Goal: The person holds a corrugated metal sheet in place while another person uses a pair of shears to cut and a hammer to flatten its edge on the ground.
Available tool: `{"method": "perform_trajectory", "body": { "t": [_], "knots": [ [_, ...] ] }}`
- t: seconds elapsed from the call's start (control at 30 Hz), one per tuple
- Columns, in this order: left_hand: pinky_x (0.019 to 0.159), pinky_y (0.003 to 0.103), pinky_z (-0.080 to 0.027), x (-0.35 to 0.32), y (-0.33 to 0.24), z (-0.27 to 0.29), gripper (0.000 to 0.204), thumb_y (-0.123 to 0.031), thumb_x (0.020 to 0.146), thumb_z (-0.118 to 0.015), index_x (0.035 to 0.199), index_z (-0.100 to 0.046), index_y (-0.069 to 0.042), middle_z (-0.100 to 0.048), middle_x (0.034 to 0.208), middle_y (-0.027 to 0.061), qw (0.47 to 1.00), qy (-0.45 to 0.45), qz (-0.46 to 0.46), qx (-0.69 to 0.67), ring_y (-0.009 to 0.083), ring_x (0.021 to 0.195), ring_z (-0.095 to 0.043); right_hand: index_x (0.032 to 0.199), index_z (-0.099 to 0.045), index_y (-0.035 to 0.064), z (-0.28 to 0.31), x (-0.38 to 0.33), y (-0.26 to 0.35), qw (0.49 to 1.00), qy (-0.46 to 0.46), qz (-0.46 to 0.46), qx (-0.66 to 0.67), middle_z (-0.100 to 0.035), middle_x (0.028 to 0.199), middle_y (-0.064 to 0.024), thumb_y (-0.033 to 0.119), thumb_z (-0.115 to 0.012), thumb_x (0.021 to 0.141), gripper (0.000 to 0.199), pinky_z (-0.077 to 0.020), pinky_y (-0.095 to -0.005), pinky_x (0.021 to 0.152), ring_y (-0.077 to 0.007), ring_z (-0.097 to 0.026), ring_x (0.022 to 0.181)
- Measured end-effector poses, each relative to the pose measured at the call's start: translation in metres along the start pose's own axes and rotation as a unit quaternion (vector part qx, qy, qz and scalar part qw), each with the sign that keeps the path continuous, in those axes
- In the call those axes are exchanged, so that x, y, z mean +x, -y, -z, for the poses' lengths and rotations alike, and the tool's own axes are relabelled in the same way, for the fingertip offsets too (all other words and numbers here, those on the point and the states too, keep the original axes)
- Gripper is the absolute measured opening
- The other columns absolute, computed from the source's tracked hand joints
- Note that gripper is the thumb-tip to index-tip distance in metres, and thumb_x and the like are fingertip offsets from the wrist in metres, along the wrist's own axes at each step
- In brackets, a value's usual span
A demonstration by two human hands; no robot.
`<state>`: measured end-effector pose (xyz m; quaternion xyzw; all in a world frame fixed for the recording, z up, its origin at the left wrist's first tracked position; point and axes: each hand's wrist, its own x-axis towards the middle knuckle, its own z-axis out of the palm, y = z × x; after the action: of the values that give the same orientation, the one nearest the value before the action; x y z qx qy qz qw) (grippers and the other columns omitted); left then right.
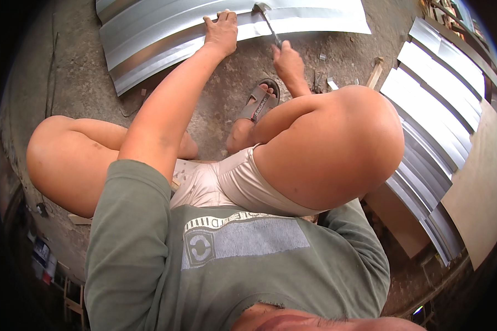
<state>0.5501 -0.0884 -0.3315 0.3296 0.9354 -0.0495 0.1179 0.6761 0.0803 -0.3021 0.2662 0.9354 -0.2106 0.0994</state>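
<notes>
Left hand [222, 30] fingers flat on one metal sheet [149, 38]; right hand [288, 62] fingers clamped on one snips [269, 22] (blades at the sheet).

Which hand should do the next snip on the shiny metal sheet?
Probably the right hand: it grips the snips, whose blades meet the metal sheet. The left hand presses flat on it.

We're squatting on the concrete floor [215, 105]; left hand [222, 32] is pressing flat on the metal sheet [149, 33]; right hand [288, 59] is gripping snips [268, 21] biting into the sheet edge; sandal [258, 102] just below; more sheets [442, 105] stacked at right.
</notes>
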Motion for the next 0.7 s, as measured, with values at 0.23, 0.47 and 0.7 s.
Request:
{"method": "perform_trajectory", "body": {
  "t": [0.23, 0.47, 0.7],
  "knots": [
    [0.104, 0.067, -0.037, -0.002, 0.004, 0.000, 0.078, -0.014, 0.079, -0.069, 0.151, -0.039, -0.003, -0.040, 0.153, 0.0113, 1.000, 0.005, 0.008, 0.006, 0.0255, 0.140, -0.040, 0.100, -0.052, 0.0003, -0.001, -0.009, 0.024, 1.000, 0.003, 0.024, 0.017, -0.069, 0.087, -0.0307, 0.038, -0.053, 0.102, 0.038, -0.0515, -0.0598, 0.075, -0.0526, -0.066, 0.087],
    [0.104, 0.067, -0.037, -0.001, 0.002, 0.000, 0.079, -0.016, 0.078, -0.071, 0.150, -0.041, -0.004, -0.040, 0.153, 0.0110, 1.000, -0.001, 0.011, 0.005, 0.0250, 0.141, -0.039, 0.100, -0.052, 0.0021, 0.004, -0.012, 0.030, 1.000, 0.006, 0.020, 0.016, -0.070, 0.085, -0.0285, 0.038, -0.053, 0.102, 0.036, -0.0514, -0.0587, 0.075, -0.0509, -0.067, 0.085],
    [0.104, 0.067, -0.037, -0.002, -0.003, 0.004, 0.080, -0.016, 0.077, -0.072, 0.151, -0.040, -0.006, -0.040, 0.152, 0.0110, 1.000, 0.008, 0.002, -0.003, 0.0253, 0.141, -0.039, 0.101, -0.053, 0.0018, 0.001, -0.009, 0.026, 0.999, 0.014, 0.027, -0.024, -0.070, 0.085, -0.0281, 0.037, -0.054, 0.102, 0.035, -0.0519, -0.0586, 0.075, -0.0501, -0.068, 0.085]
  ]
}}
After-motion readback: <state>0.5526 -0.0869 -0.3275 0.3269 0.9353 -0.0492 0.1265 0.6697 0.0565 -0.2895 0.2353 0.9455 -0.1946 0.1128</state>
